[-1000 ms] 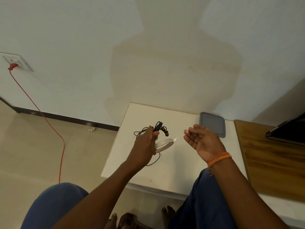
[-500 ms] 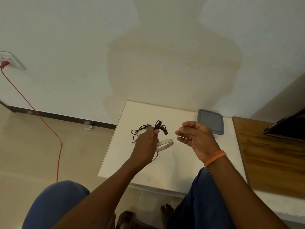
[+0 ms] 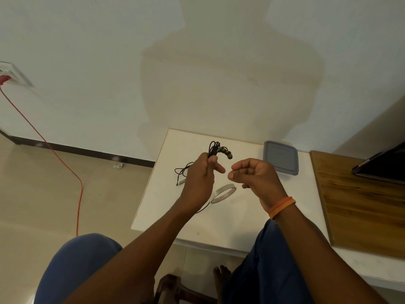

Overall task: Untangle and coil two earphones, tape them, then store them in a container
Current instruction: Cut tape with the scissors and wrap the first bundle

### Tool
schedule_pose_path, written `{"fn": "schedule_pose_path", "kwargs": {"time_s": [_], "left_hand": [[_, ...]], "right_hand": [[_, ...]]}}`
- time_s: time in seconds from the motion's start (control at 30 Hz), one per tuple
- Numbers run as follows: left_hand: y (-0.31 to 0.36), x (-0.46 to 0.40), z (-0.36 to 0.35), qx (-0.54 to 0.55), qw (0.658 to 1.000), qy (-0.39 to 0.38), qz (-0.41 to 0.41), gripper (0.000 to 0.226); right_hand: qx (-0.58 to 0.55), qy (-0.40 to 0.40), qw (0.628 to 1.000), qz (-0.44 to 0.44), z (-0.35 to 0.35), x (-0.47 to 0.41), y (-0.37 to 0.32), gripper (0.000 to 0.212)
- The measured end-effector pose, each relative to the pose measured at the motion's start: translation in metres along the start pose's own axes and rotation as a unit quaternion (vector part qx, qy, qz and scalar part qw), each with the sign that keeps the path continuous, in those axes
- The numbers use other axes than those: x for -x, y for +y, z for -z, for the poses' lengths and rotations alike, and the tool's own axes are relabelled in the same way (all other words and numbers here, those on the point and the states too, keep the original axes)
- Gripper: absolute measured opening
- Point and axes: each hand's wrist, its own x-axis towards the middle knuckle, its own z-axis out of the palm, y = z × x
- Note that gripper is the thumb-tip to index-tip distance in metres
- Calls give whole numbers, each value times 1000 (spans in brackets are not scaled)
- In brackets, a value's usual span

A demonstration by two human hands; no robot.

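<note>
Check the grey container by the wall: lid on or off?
Lid on. The grey container shows only a flat, closed top with a raised rim; no opening or contents visible. Whether it is snapped shut, cannot tell.

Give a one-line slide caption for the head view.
Left hand holds bundled black earphones above white table; tape roll lies below.

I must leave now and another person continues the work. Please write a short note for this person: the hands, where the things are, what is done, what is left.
Left hand: raised over the white table, pinches a bunched black earphone; part of its cable trails onto the table.
Right hand: raised beside it, fingers curled; whether it pinches anything cannot be told.
Tape roll: flat on the table, under the hands.
Grey container: at the far table edge, lid on.
Done: one earphone bunched in hand.
Left: tape it, store it. A second earphone is not clearly visible.
</note>
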Motion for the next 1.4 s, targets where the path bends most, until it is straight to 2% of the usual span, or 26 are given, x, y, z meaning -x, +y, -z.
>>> {"fn": "schedule_pose_path", "kwargs": {"time_s": [0.1,0.2,0.27,0.63,0.77,0.83,1.07,1.17,1.27,1.4], "left_hand": [[1,-1,1,4,999,-24,37,30],[3,-1,3,80,987,-63,125,32],[4,-1,6,115,978,-90,149,31],[5,-3,9,29,986,-160,45,36],[0,-6,13,-12,983,-174,64,24],[-3,-6,14,-8,983,-171,65,12],[4,-5,18,83,981,-156,75,15],[4,-5,20,88,977,-182,71,4],[1,-6,22,84,974,-195,79,20],[3,-10,29,97,970,-209,73,26]], "right_hand": [[11,-12,1000,5,-2,1,-1,17],[-15,-18,1000,3,-3,2,-1,17],[-29,-18,999,3,-3,1,-1,16],[-79,-13,996,34,-2,3,-4,13],[-83,-5,995,60,0,4,-7,13],[-76,-5,995,71,0,4,-8,13],[-103,4,992,77,2,4,-9,14],[-95,5,992,85,2,4,-8,15],[-87,11,992,86,2,3,-8,15],[-100,9,993,67,2,3,-6,13]]}}
